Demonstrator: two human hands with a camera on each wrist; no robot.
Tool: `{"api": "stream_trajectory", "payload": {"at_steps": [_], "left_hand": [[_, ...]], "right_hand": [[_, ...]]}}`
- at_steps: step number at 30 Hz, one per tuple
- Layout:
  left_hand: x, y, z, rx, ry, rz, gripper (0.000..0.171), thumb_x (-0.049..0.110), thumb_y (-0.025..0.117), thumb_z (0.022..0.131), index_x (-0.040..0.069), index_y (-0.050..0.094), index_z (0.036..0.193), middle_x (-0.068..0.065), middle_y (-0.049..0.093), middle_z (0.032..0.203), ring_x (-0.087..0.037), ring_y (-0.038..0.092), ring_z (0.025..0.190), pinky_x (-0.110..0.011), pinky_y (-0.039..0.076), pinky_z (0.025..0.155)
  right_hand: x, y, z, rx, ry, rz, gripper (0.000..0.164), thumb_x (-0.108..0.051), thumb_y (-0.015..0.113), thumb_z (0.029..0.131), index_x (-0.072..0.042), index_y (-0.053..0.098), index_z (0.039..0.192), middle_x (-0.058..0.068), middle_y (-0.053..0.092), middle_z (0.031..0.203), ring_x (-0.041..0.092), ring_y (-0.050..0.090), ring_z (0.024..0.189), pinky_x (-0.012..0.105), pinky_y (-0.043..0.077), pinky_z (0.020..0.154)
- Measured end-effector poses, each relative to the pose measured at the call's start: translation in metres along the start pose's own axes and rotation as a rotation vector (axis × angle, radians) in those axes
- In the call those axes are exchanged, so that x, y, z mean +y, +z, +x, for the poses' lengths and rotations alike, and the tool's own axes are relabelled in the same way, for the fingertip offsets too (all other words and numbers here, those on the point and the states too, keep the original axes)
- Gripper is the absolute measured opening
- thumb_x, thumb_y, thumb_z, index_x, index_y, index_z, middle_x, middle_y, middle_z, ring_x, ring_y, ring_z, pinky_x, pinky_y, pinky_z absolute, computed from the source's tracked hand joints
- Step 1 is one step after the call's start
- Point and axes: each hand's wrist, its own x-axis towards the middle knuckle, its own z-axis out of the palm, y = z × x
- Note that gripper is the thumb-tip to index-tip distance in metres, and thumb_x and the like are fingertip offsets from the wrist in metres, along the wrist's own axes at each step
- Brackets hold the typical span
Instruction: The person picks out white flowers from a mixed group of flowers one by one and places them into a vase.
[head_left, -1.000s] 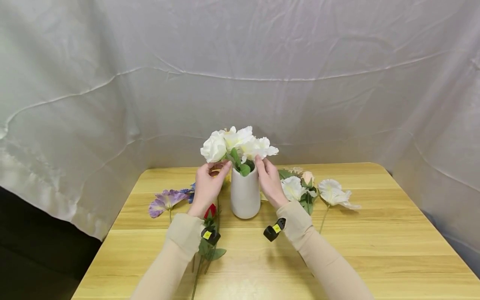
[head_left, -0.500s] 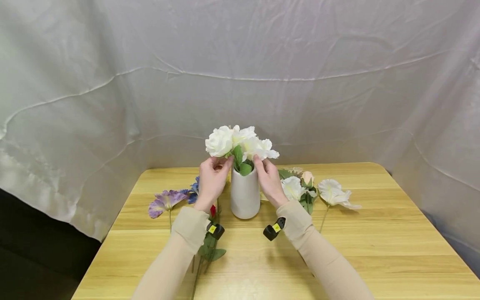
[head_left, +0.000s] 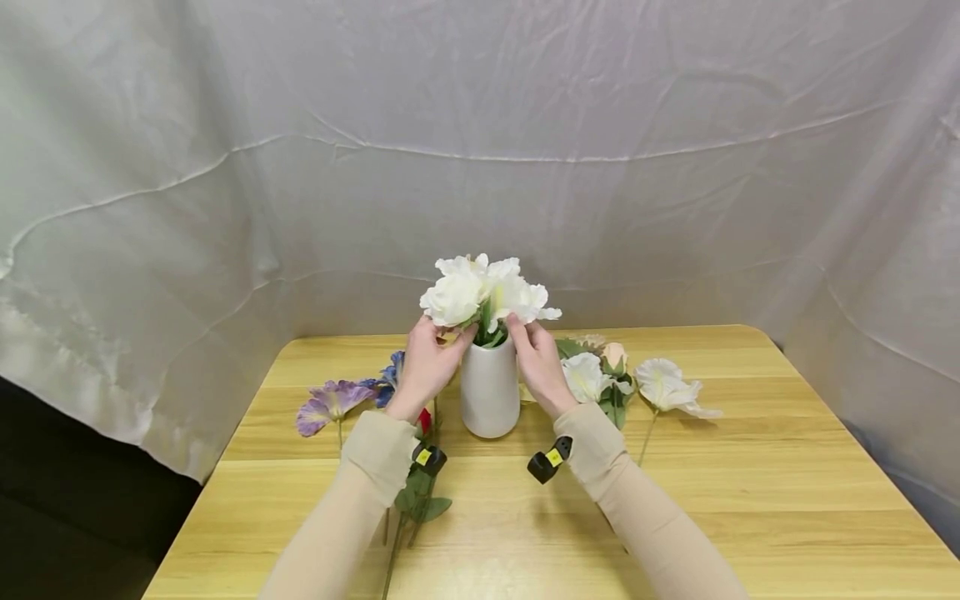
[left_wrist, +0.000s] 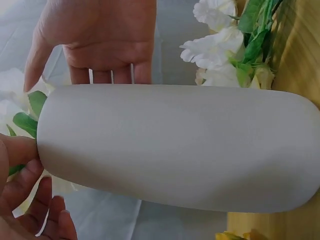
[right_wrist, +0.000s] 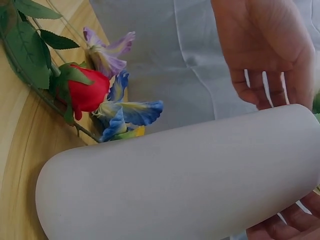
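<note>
A white vase (head_left: 491, 392) stands upright on the wooden table, with several white flowers (head_left: 517, 296) and green leaves above its mouth. My left hand (head_left: 427, 367) is at the left of the rim. Its thumb and index finger pinch just below a white rose (head_left: 453, 298); the stem there is hidden by the fingers. On the other side, my right hand (head_left: 543, 375) holds the vase near the top, thumb up by the petals. In the left wrist view, the right hand's fingers pass behind the vase (left_wrist: 170, 145) and their tips are hidden.
Left of the vase lie a purple flower (head_left: 335, 402), a blue flower (right_wrist: 120, 112) and a red rose (right_wrist: 90, 92) with long stems. To the right are a peach rose (head_left: 615, 357) and white flowers (head_left: 667, 387). A grey curtain (head_left: 525, 100) hangs behind the table (head_left: 750, 508).
My left hand has moved right with the white rose, closer to the vase's mouth, and the rose now overlaps the other white blooms. The right hand and the vase have hardly moved.
</note>
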Motion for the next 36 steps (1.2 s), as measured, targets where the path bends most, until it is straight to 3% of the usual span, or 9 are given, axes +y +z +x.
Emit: {"api": "stream_trajectory", "payload": {"at_steps": [2, 5, 11, 14, 20, 28, 36], "left_hand": [[-0.003, 0.0, -0.001, -0.012, -0.01, -0.025, 0.042, 0.026, 0.07, 0.094, 0.007, 0.062, 0.131, -0.014, 0.065, 0.131, -0.031, 0.065, 0.117, -0.046, 0.058, 0.094], [-0.008, 0.0, -0.004, -0.022, -0.038, -0.058, 0.039, 0.027, 0.069, 0.095, 0.006, 0.063, 0.127, -0.015, 0.067, 0.125, -0.03, 0.066, 0.11, -0.042, 0.06, 0.088], [-0.018, -0.001, -0.011, -0.018, -0.097, -0.117, 0.032, 0.029, 0.068, 0.096, 0.006, 0.067, 0.118, -0.015, 0.07, 0.116, -0.028, 0.067, 0.109, -0.032, 0.059, 0.086], [-0.023, -0.003, -0.016, -0.024, -0.12, -0.141, 0.031, 0.028, 0.067, 0.097, 0.006, 0.068, 0.118, -0.014, 0.07, 0.119, -0.028, 0.067, 0.113, -0.036, 0.058, 0.091], [-0.036, -0.007, -0.024, -0.05, -0.097, -0.149, 0.03, 0.022, 0.065, 0.098, 0.004, 0.067, 0.123, -0.015, 0.069, 0.125, -0.03, 0.066, 0.116, -0.046, 0.054, 0.101], [-0.048, -0.019, -0.036, -0.096, -0.06, -0.063, 0.029, 0.024, 0.062, 0.1, 0.008, 0.066, 0.124, -0.012, 0.068, 0.127, -0.027, 0.067, 0.115, -0.044, 0.056, 0.101], [-0.057, -0.033, -0.047, -0.105, -0.026, 0.023, 0.025, 0.017, 0.063, 0.099, 0.006, 0.067, 0.121, -0.015, 0.069, 0.125, -0.029, 0.068, 0.11, -0.047, 0.056, 0.099]], "right_hand": [[0.001, -0.001, 0.0, -0.016, 0.004, 0.008, 0.047, -0.046, 0.039, 0.107, -0.005, 0.06, 0.116, 0.01, 0.062, 0.102, 0.021, 0.058, 0.096, 0.034, 0.048, 0.09], [0.002, -0.002, -0.001, -0.033, 0.003, 0.028, 0.051, -0.047, 0.04, 0.107, -0.003, 0.058, 0.126, 0.017, 0.062, 0.124, 0.027, 0.059, 0.114, 0.043, 0.049, 0.103], [0.007, -0.003, -0.003, -0.049, -0.031, 0.052, 0.049, -0.042, 0.043, 0.107, -0.004, 0.055, 0.136, 0.018, 0.057, 0.143, 0.032, 0.054, 0.135, 0.048, 0.043, 0.116], [0.011, -0.004, -0.005, -0.071, -0.059, 0.052, 0.051, -0.039, 0.043, 0.108, -0.005, 0.049, 0.145, 0.017, 0.052, 0.151, 0.032, 0.048, 0.142, 0.048, 0.039, 0.12], [0.019, -0.004, -0.009, -0.125, -0.147, 0.059, 0.051, -0.026, 0.054, 0.104, -0.006, 0.043, 0.149, 0.021, 0.052, 0.148, 0.035, 0.05, 0.14, 0.049, 0.04, 0.119], [0.029, 0.001, -0.014, -0.14, -0.184, -0.053, 0.073, -0.019, 0.083, 0.083, -0.008, 0.045, 0.145, 0.017, 0.054, 0.146, 0.038, 0.051, 0.138, 0.052, 0.04, 0.119], [0.032, 0.001, -0.012, -0.136, -0.171, -0.073, 0.074, -0.013, 0.082, 0.083, -0.005, 0.043, 0.145, 0.02, 0.054, 0.145, 0.039, 0.051, 0.137, 0.052, 0.039, 0.119]]}}
